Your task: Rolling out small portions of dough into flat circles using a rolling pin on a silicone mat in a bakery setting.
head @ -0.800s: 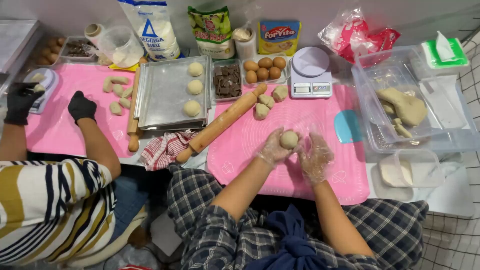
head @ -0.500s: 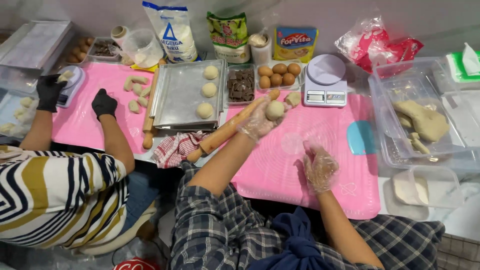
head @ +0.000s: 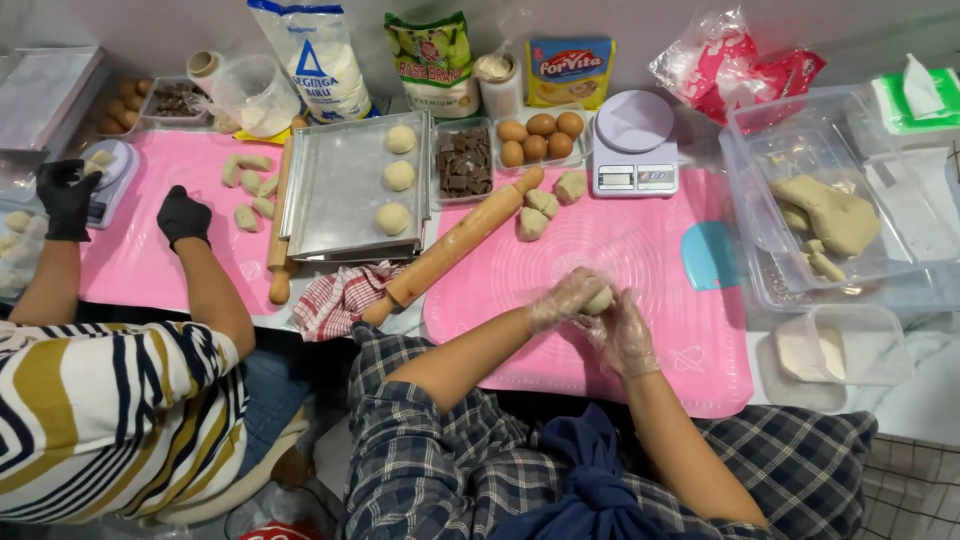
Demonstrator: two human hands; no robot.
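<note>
Both my hands wear clear plastic gloves and meet over the pink mat (head: 650, 250). My left hand (head: 562, 298) and my right hand (head: 625, 335) cup a small pale dough ball (head: 599, 300) between them. Further back on the mat lie three cut dough pieces (head: 540, 205) beside a wooden rolling pin (head: 455, 245). A metal tray (head: 335, 195) to the left holds three dough balls (head: 398, 175) in a column.
A co-worker in a striped top, black gloves (head: 183, 213), works at a second pink mat (head: 140, 250) with dough pieces. Behind: eggs (head: 540, 135), chocolate tub (head: 465, 160), white scale (head: 634, 145), flour bags. Right: clear bin with dough (head: 835, 215), blue scraper (head: 708, 255). Checked cloth (head: 335, 298).
My left hand, which reached toward the tray with a dough ball, has come back to the mat's middle. Both hands are together again around a dough ball.
</note>
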